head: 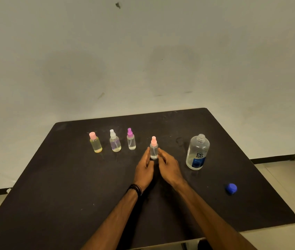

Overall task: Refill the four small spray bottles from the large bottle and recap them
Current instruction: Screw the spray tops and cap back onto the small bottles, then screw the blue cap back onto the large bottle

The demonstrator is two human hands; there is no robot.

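Note:
Four small clear spray bottles stand capped on the black table (pixel 71 186). From the left they are a pink flat-capped bottle (pixel 95 143) with yellowish liquid, a white-topped bottle (pixel 115 141), and a purple-topped bottle (pixel 131 139). The fourth, a pink-topped bottle (pixel 153 148), stands nearer to me. My left hand (pixel 144 167) holds its lower left side with fingertips. My right hand (pixel 168 166) lies against its right side with loose fingers. The large clear bottle (pixel 197 152) with a blue label stands uncapped to the right. Its blue cap (pixel 231 188) lies apart on the table.
A pale wall rises behind the table's far edge. The table's right edge runs close to the blue cap, with pale floor beyond it. A black band is on my left wrist.

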